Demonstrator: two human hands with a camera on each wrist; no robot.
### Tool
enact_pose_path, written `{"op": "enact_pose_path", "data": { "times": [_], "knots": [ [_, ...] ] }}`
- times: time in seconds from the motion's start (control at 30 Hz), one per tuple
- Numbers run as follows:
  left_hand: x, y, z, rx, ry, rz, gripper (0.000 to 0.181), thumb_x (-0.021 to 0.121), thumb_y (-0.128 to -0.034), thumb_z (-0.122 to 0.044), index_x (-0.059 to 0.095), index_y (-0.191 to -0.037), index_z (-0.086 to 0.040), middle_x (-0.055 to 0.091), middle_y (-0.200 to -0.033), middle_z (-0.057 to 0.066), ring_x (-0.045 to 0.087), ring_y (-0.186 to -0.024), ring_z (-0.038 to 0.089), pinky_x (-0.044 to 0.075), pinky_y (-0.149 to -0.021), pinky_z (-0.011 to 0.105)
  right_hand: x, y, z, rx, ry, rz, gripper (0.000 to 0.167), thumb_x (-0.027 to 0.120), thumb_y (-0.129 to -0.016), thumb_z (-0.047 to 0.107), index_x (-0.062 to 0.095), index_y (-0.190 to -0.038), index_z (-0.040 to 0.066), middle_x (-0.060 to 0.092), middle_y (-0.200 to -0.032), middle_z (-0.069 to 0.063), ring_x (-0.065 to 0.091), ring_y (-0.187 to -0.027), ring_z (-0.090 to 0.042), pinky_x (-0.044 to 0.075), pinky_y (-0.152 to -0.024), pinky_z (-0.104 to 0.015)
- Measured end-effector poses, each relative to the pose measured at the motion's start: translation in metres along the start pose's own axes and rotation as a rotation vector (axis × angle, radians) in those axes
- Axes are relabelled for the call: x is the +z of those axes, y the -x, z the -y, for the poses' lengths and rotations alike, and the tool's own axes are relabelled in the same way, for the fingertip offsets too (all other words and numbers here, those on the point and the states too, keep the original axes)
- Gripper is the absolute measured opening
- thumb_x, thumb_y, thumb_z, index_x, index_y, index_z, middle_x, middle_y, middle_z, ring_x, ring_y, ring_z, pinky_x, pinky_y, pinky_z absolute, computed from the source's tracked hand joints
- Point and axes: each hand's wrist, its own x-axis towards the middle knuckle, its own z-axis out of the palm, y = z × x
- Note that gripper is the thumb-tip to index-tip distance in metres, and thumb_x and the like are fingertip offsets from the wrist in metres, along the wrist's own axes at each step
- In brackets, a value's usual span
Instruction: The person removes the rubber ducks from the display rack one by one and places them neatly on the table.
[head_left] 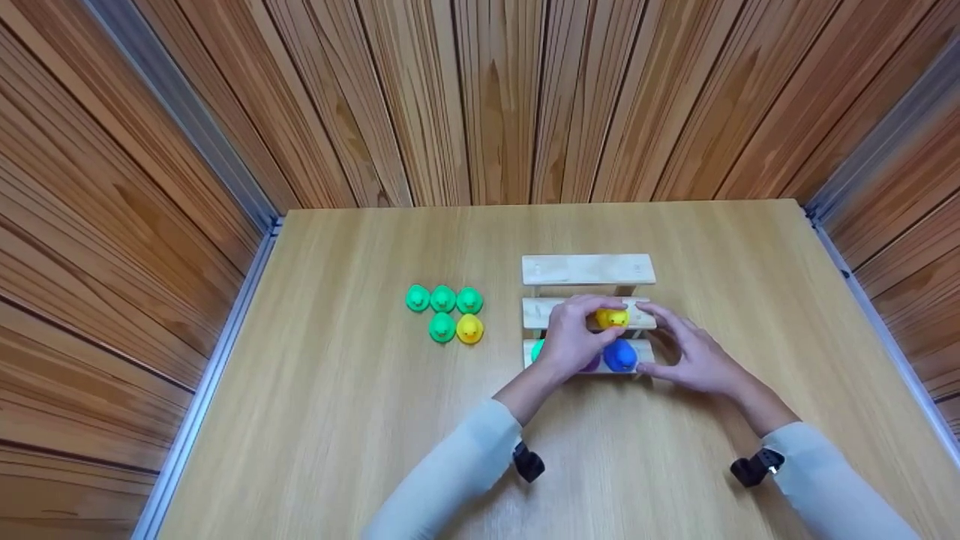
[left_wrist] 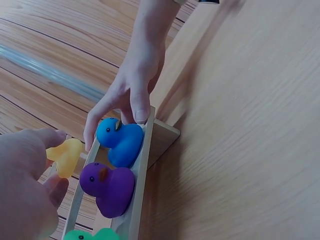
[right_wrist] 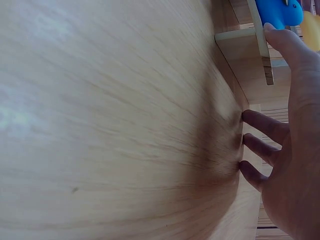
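A three-tier wooden shelf (head_left: 588, 270) stands on the table. My left hand (head_left: 577, 334) pinches a yellow rubber duck (head_left: 613, 318) between thumb and fingers at the right part of the middle tier. Whether the duck rests on that tier, I cannot tell. On the lowest tier sit a blue duck (left_wrist: 120, 141), a purple duck (left_wrist: 108, 189) and a green duck (left_wrist: 90, 235). My right hand (head_left: 697, 356) is at the shelf's right end with fingers spread. Its thumb (right_wrist: 286, 41) touches the lowest tier's edge beside the blue duck; the index finger reaches the middle tier.
Left of the shelf, several green ducks (head_left: 442, 298) and one yellow duck (head_left: 470, 328) stand in two rows on the table (head_left: 337, 420). Wood-panelled walls (head_left: 480, 105) enclose the table at the back and sides.
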Motion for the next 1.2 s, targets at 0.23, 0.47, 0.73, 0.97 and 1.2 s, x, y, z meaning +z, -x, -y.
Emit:
{"op": "enact_pose_path", "data": {
  "times": [0.23, 0.47, 0.73, 0.97, 1.2],
  "knots": [
    [-0.011, 0.009, 0.005, 0.054, -0.014, -0.010, 0.028, 0.086, -0.1011, -0.013, 0.084, -0.129, -0.015, 0.083, -0.139, 0.002, 0.073, -0.137, 0.021, 0.058, -0.117, 0.024, 0.003, 0.001, -0.001, 0.000, 0.004, -0.017, 0.102, 0.092, -0.096, 0.032, 0.030, -0.177, 0.027, 0.041, -0.178, -0.029, 0.046, -0.160, -0.059, 0.036, -0.130, -0.079],
    [-0.028, 0.019, 0.010, 0.044, 0.006, -0.004, 0.030, 0.085, -0.1012, -0.011, 0.083, -0.131, -0.015, 0.081, -0.141, 0.003, 0.073, -0.139, 0.021, 0.059, -0.118, 0.025, 0.002, 0.000, -0.001, 0.001, 0.008, -0.019, 0.102, 0.092, -0.096, 0.033, 0.031, -0.177, 0.029, 0.042, -0.177, -0.029, 0.046, -0.160, -0.059, 0.034, -0.127, -0.085],
    [-0.048, 0.029, 0.019, 0.058, -0.001, -0.020, 0.029, 0.085, -0.1014, -0.010, 0.083, -0.130, -0.013, 0.082, -0.139, 0.005, 0.073, -0.137, 0.022, 0.060, -0.118, 0.028, 0.003, 0.000, -0.002, -0.013, 0.013, -0.033, 0.102, 0.094, -0.095, 0.031, 0.032, -0.176, 0.027, 0.045, -0.175, -0.030, 0.050, -0.157, -0.058, 0.034, -0.129, -0.083],
    [-0.069, 0.035, 0.025, 0.003, 0.016, -0.053, 0.030, 0.084, -0.1014, -0.010, 0.083, -0.131, -0.013, 0.081, -0.141, 0.006, 0.073, -0.138, 0.026, 0.062, -0.117, 0.033, 0.002, 0.000, -0.001, -0.008, 0.016, -0.040, 0.102, 0.094, -0.094, 0.031, 0.033, -0.176, 0.028, 0.046, -0.175, -0.028, 0.050, -0.157, -0.057, 0.033, -0.128, -0.084],
    [-0.087, 0.041, 0.036, 0.020, 0.036, -0.105, 0.028, 0.085, -0.1002, -0.008, 0.082, -0.128, -0.007, 0.081, -0.138, 0.012, 0.075, -0.135, 0.031, 0.062, -0.119, 0.040, 0.003, 0.000, -0.001, 0.015, 0.017, -0.040, 0.103, 0.095, -0.093, 0.033, 0.034, -0.176, 0.029, 0.052, -0.171, -0.028, 0.051, -0.156, -0.055, 0.033, -0.127, -0.084]
  ]
}}
